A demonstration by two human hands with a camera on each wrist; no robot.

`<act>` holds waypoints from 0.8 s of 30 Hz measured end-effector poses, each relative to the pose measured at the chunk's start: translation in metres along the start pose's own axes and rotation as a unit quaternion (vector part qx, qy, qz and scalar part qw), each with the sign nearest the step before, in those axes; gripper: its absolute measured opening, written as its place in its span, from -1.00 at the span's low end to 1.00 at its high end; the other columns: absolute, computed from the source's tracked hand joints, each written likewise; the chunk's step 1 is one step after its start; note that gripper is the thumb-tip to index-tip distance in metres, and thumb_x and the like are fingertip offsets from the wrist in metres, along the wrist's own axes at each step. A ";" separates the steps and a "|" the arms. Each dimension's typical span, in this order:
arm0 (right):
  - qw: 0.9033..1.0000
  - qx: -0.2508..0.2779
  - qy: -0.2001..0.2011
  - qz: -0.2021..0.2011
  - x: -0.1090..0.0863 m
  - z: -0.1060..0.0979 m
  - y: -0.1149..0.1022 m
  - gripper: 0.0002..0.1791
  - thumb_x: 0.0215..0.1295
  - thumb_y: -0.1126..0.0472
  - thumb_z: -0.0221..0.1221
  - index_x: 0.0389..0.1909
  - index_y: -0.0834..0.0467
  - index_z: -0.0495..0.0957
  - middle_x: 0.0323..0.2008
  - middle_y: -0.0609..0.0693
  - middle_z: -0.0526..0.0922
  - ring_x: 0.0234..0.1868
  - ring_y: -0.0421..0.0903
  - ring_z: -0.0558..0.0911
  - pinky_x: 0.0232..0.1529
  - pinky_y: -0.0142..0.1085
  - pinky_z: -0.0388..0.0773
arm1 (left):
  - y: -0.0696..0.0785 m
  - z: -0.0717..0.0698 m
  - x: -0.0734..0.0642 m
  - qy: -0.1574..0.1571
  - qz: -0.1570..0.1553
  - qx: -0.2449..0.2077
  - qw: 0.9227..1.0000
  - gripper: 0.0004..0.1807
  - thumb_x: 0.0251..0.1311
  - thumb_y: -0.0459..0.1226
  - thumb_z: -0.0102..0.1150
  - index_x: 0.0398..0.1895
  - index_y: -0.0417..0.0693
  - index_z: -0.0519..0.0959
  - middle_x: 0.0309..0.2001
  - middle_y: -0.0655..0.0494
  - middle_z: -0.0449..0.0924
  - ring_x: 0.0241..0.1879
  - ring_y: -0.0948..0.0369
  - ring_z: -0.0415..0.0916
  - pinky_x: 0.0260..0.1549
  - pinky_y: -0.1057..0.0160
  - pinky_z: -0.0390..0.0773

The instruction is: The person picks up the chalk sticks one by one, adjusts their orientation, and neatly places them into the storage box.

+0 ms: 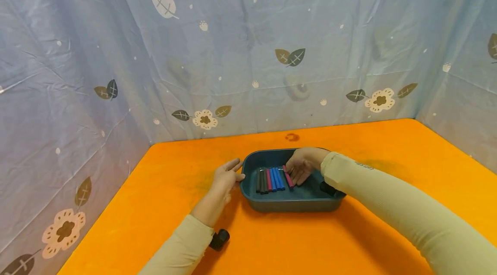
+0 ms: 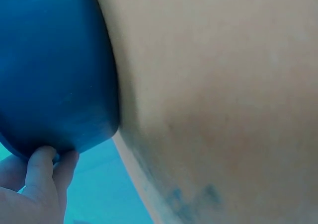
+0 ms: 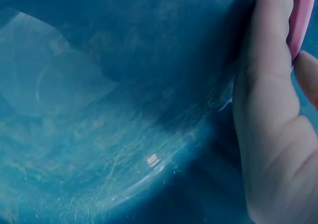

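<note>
My right hand [image 1: 303, 165] reaches into a dark blue-grey tub [image 1: 295, 206] and pinches a slim pink stick [image 1: 288, 178] between thumb and fingers. The same stick [image 3: 302, 15] shows at the upper right edge of the right wrist view. Just left of it in the tub lies a row of similar sticks: dark ones [image 1: 262, 181], a pink one [image 1: 268, 180] and several blue ones [image 1: 277, 179]. At the tub's left end, my left hand [image 1: 225, 180] touches the rim with fingers fairly straight. The left wrist view shows its fingertips [image 2: 43, 154] against the tub's side.
An orange table [image 1: 186, 163] carries the tub. Behind and beside it hangs a pale blue curtain [image 1: 233, 51] with leaf and flower prints. A dark ring-like stain [image 1: 292, 137] marks the table behind the tub. Black wrist cameras [image 1: 220, 239] sit under the sleeves.
</note>
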State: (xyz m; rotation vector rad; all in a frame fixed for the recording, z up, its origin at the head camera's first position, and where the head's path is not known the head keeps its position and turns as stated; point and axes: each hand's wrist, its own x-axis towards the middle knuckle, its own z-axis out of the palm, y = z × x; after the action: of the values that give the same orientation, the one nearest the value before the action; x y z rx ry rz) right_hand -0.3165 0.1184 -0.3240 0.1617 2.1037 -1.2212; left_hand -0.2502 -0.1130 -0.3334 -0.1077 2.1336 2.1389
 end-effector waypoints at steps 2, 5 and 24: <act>1.000 0.002 0.000 -0.007 -0.001 0.001 0.000 -0.57 0.42 0.33 0.04 0.16 0.58 0.35 0.09 0.48 0.50 0.05 0.27 0.59 0.05 0.00 0.53 | 0.000 0.000 0.000 0.000 0.001 -0.002 1.000 -0.35 0.27 -0.63 -0.03 0.44 -0.30 0.19 0.38 -0.21 0.26 -0.70 0.33 0.17 -0.52 0.41 0.30; 1.000 -0.001 -0.001 -0.021 -0.002 0.002 0.001 -0.57 0.44 0.35 0.00 0.16 0.60 0.33 0.07 0.48 0.52 0.05 0.26 0.59 0.05 0.01 0.53 | 0.000 0.000 0.001 0.001 0.002 -0.001 1.000 -0.35 0.26 -0.63 -0.03 0.44 -0.30 0.18 0.38 -0.21 0.25 -0.71 0.35 0.19 -0.53 0.41 0.27; 0.997 -0.001 -0.013 -0.081 -0.021 -0.027 -0.007 -0.45 0.49 0.26 -0.08 0.31 0.60 0.15 0.16 0.49 0.44 0.06 0.23 0.59 0.12 0.00 0.48 | -0.004 -0.003 0.003 0.001 0.030 0.050 0.998 -0.38 0.29 -0.61 -0.03 0.43 -0.36 0.18 0.37 -0.26 0.25 -0.02 -0.04 0.55 -0.27 0.29 0.54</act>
State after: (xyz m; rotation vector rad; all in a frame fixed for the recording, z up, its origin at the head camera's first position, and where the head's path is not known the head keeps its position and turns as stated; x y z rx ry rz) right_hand -0.3173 0.1413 -0.2970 -0.0267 2.1299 -1.3077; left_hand -0.2526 -0.1162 -0.3373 -0.0379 2.2692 2.0583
